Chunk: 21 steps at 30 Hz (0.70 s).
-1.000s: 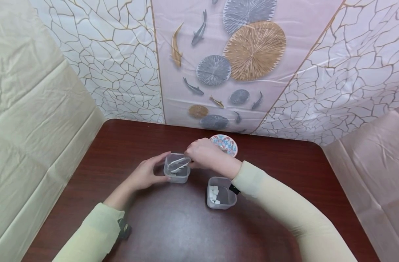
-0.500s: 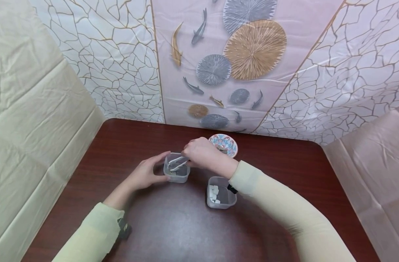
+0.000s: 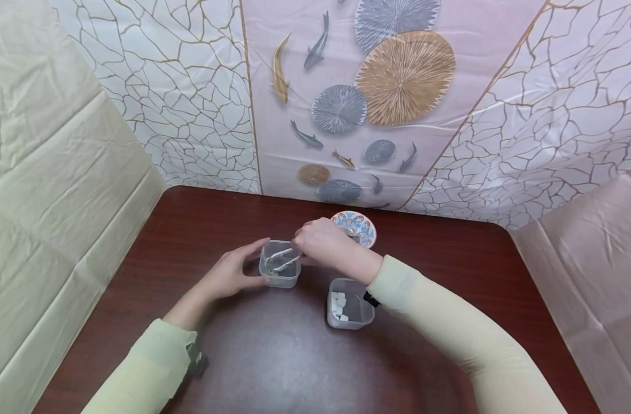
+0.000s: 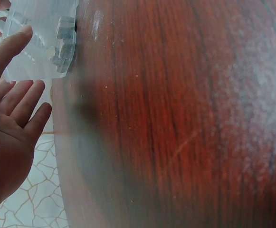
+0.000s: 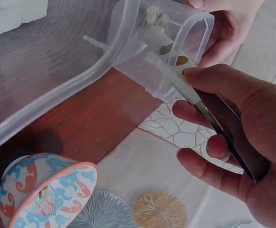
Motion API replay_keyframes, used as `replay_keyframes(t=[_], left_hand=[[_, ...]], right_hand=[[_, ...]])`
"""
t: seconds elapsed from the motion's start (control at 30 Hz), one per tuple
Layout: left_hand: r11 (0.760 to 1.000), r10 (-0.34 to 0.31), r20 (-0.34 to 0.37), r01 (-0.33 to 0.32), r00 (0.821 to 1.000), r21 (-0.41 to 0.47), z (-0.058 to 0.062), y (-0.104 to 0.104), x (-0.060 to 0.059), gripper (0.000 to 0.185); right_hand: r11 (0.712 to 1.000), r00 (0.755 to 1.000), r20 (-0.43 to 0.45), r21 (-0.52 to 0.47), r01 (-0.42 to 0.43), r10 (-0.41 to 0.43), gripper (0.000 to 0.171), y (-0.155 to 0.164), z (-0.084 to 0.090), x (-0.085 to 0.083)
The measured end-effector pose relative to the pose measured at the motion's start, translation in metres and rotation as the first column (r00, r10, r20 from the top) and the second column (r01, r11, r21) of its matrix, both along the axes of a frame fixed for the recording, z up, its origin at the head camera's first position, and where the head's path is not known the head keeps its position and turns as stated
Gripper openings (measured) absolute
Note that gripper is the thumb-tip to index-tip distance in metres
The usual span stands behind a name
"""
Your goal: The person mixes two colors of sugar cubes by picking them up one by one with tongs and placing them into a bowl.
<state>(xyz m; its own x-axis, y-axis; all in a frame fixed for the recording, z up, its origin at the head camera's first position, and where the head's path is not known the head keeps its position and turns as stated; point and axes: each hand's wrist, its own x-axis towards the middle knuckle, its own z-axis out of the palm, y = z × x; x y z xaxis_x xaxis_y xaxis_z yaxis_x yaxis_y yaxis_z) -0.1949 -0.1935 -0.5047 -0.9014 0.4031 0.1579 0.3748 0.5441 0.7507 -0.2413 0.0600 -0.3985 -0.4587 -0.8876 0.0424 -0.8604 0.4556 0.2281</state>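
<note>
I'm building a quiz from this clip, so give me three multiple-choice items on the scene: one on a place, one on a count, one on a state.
1. Where is the patterned dish?
A. behind the right hand
B. at the table's near edge
C. inside a tub

2. How many clear tubs are on the table?
A. one
B. two
C. four

3. What is the right hand doing?
A. lying flat on the table
B. holding tongs in the left tub
C. lifting the dish

Answers:
1 A, the dish shows just past the knuckles, towards the wall.
2 B, the left tub and the tub with white cubes.
3 B, the fingers grip the tongs, whose tips are in the tub that the left hand steadies.
</note>
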Motion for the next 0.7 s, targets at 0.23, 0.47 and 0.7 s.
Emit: replay_keyframes(t=[0.23, 0.47, 0.7], left_hand=[[1.000, 0.000, 0.005, 0.000, 1.000, -0.001, 0.000, 0.001, 0.000, 0.093], [1.000, 0.008, 0.009, -0.008, 1.000, -0.006, 0.000, 0.000, 0.000, 0.093], [1.000, 0.007, 0.020, -0.007, 1.000, -0.008, 0.001, 0.001, 0.000, 0.094]], right_hand=[[1.000, 1.000, -0.012, 0.012, -0.017, 0.017, 0.012, -0.005, -0.005, -0.004], [1.000, 0.994, -0.103, 0.021, -0.020, 0.022, 0.010, -0.008, -0.010, -0.001], [0.999, 0.990, -0.141, 0.036, -0.002, 0.007, 0.010, -0.008, -0.010, 0.002]])
